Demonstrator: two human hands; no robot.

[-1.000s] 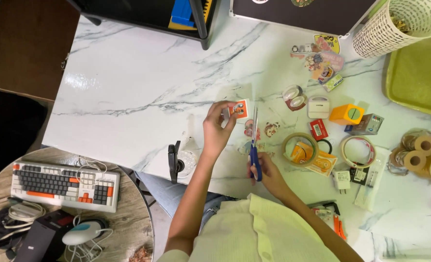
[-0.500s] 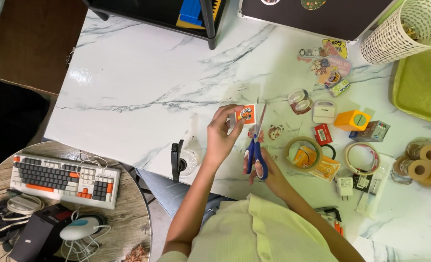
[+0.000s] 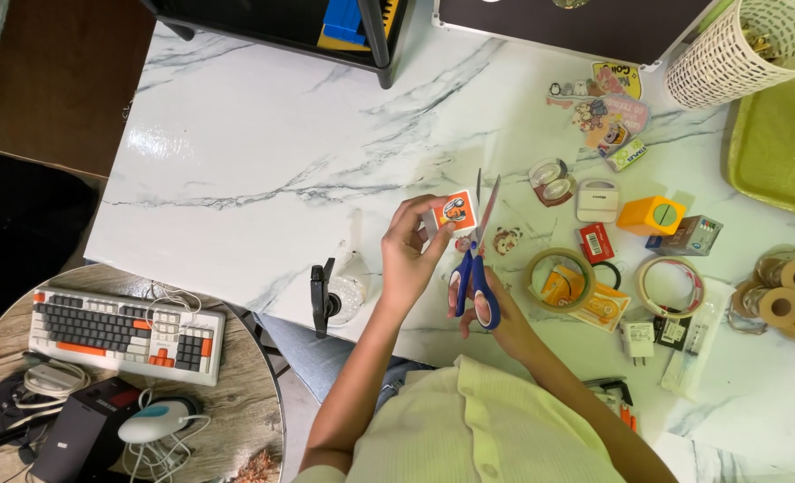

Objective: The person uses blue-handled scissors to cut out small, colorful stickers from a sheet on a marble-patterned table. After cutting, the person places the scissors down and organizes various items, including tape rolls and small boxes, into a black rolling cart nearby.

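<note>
My left hand (image 3: pixel 413 255) pinches a small orange sticker card (image 3: pixel 456 211) and holds it up over the white marble table (image 3: pixel 263 161). My right hand (image 3: pixel 496 309) grips blue-handled scissors (image 3: pixel 474 268). Their blades are spread apart and point away from me, right beside the card's right edge. A small round cut-out sticker (image 3: pixel 505 240) lies on the table just right of the blades.
Tape rolls (image 3: pixel 560 268), a yellow sharpener (image 3: pixel 651 216), a white box (image 3: pixel 597 199), stickers (image 3: pixel 608 112), a green tray (image 3: pixel 778 148) and a white basket (image 3: pixel 737 49) crowd the right side. A clamp (image 3: pixel 319 295) sits on the near edge. A keyboard (image 3: pixel 125 334) and mouse (image 3: pixel 154 420) lie lower left.
The scissor blades have opened and come up against the card's right edge. My left hand has kept the card raised, turning it slightly.
</note>
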